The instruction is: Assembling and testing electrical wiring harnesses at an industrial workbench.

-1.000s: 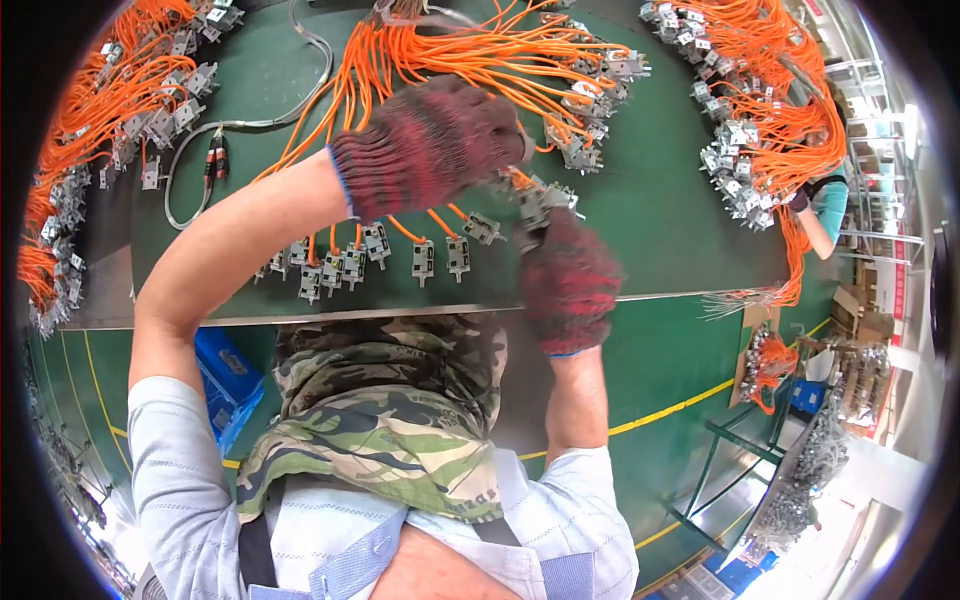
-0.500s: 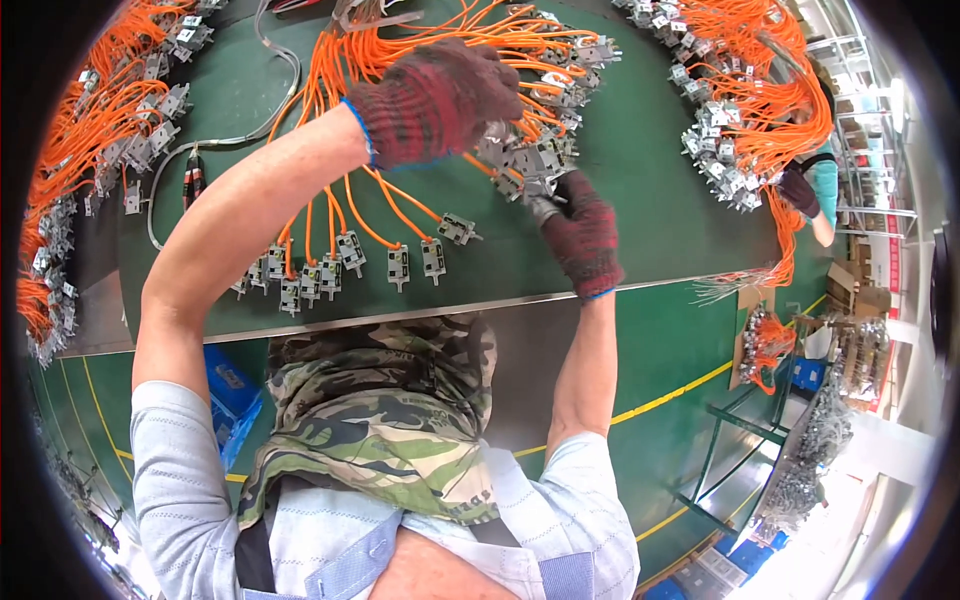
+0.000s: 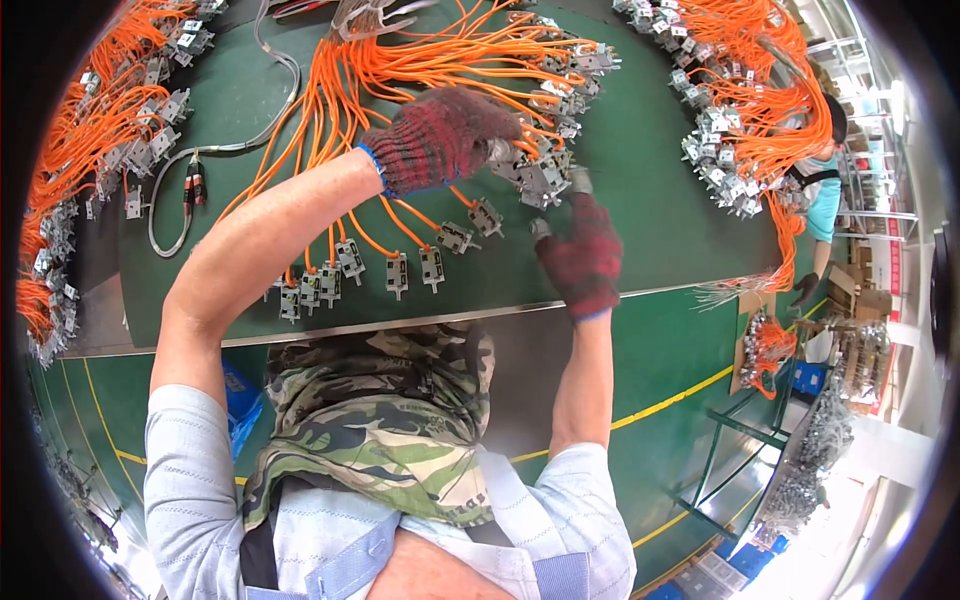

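Note:
Orange cables (image 3: pixel 420 65) fan out over the green tabletop, each ending in a grey metal connector. My left hand (image 3: pixel 445 140), in a dark red and black knit glove, is closed around orange cable close to a cluster of connectors (image 3: pixel 540 178); its fingers partly hide what they grip. Just below and right of that cluster, my right hand (image 3: pixel 582 258) in a matching glove has thumb and forefinger apart and nothing between them. It is slightly blurred. Nearer me, several connectors (image 3: pixel 396 273) lie in a loose row, their cables running under my left forearm.
More cable bundles are heaped at the left (image 3: pixel 100 130) and right (image 3: pixel 770 110) of the table. A grey lead with dark plugs (image 3: pixel 194 185) lies at the left. The metal table edge (image 3: pixel 420 318) runs before me. A co-worker in a teal top (image 3: pixel 824 205) stands beyond the right heap.
My right hand has come away from the connector cluster toward me, its fingers parting. My left hand has shifted slightly right and nearer. Another connector now shows at the row's right end.

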### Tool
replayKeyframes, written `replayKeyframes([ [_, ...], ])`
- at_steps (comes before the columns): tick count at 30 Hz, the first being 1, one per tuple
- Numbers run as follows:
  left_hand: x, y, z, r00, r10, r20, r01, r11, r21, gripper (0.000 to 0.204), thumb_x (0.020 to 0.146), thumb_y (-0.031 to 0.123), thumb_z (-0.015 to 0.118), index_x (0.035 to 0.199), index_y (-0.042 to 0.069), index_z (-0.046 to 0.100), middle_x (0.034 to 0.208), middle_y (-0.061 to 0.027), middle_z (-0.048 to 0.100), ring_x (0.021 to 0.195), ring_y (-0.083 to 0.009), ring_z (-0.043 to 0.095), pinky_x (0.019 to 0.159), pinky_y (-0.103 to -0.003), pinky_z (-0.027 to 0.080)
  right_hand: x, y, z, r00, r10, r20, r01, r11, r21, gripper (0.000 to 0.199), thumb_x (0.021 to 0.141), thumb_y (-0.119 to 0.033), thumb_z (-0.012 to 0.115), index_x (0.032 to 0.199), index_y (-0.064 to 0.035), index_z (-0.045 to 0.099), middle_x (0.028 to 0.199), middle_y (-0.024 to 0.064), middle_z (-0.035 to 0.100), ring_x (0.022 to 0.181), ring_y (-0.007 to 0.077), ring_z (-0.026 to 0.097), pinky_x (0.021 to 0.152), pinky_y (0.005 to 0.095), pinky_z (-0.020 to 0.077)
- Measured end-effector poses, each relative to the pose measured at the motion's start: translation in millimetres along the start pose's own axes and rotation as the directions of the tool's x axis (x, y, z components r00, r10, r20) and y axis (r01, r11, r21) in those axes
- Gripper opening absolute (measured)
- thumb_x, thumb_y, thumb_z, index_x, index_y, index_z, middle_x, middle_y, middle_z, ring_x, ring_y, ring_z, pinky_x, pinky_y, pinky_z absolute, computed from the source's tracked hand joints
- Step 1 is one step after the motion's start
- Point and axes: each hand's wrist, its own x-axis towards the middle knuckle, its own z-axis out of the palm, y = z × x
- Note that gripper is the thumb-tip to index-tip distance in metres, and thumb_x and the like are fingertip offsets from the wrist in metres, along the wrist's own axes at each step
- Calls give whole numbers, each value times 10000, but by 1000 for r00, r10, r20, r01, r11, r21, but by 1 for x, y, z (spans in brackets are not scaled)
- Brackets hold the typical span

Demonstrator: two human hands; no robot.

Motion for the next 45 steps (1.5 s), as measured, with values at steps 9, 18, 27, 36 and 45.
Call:
replayKeyframes([
  [9, -1, 1, 11, 997, -5, 79, 2, 999, 34, 221, 900, 190, 752, 1104, 104, 747, 924, -158, 724, 901, -401, 710, 778, -496, 572, 12, -42, -8, 979, -20, -205, 120, 862, 493, 507, 895, -91, 825, 1374, -21, 675, 1129, 165, 774, 996, 221, 756, 897, 372, 595],
  [18, 27, 1, -26, 877, -176, 447, 265, 953, -145, 417, 969, 414, 665, 1147, 51, 768, 1087, -187, 727, 1021, -346, 705, 870, -463, 550, 5, -61, -29, 972, 183, 150, -236, 784, 574, 369, 919, -129, 820, 1250, -10, 709, 936, 93, 785, 819, 99, 714, 783, 302, 594],
  [27, 67, -19, -2, 735, 57, 676, -220, 963, 158, 288, 957, 241, 679, 1142, 40, 770, 1098, -153, 743, 990, -322, 710, 859, -430, 583, 6, -55, -24, 962, 250, 110, -267, 778, 569, 435, 907, -101, 826, 1304, 0, 680, 980, 106, 784, 878, 109, 716, 801, 314, 596],
  [36, 43, -55, 36, 924, 23, 382, -81, 987, 136, 308, 930, 211, 705, 1171, 27, 758, 1055, -152, 748, 1038, -321, 723, 899, -405, 576, 4, -56, -21, 997, 17, 73, -47, 899, 435, 400, 878, -38, 811, 1267, -54, 721, 1069, 135, 796, 957, 200, 783, 832, 341, 614],
  [45, -18, -14, 56, 958, -135, 253, 238, 866, -440, 179, 940, 168, 711, 1068, 44, 698, 927, -130, 683, 890, -295, 699, 784, -411, 546, -20, -24, 21, 974, -227, 23, 228, 971, -67, 395, 816, -76, 681, 1207, -118, 711, 1211, 168, 686, 955, 396, 721, 785, 479, 603],
])
